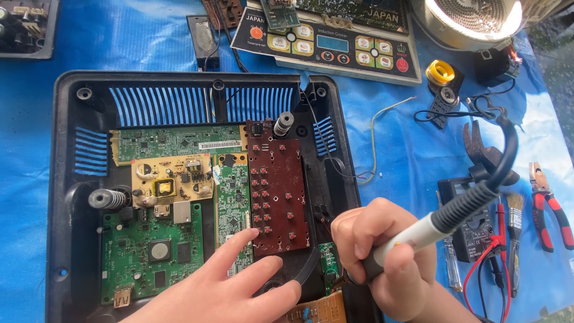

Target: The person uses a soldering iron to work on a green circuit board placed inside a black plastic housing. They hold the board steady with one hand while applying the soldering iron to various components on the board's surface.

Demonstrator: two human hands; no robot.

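- The right hand (388, 263) is clenched around a white-bodied soldering iron with a ribbed black rubber collar (445, 218). Its long axis runs diagonally, the cable end up to the right and the tip end down to the left, toward the lower edge of the case; the tip itself is hidden behind the fingers.
- A thick black cable (508, 149) arcs up from the iron's collar and bends back over the tools.
- The left hand (239, 287) grasps nothing: fingers spread flat, forefinger stretched out and touching the lower left corner of a dark red rectangular circuit board studded with small push-buttons (280, 197), long axis pointing away from the person.
- That board lies in an open black plastic case with slotted vents (66, 179), which rests on a blue tarpaulin over the table (394, 137).
- In the case beside it: three green boards and one tan board with a yellow transformer (170, 182). Two grey coil springs stand on posts.
- To the right lie red-handled pliers (550, 209), a small bristle brush (514, 209) and a black multimeter with red and black leads (472, 233).
- At the top sits a flat cooker control panel with round coloured buttons (335, 45).
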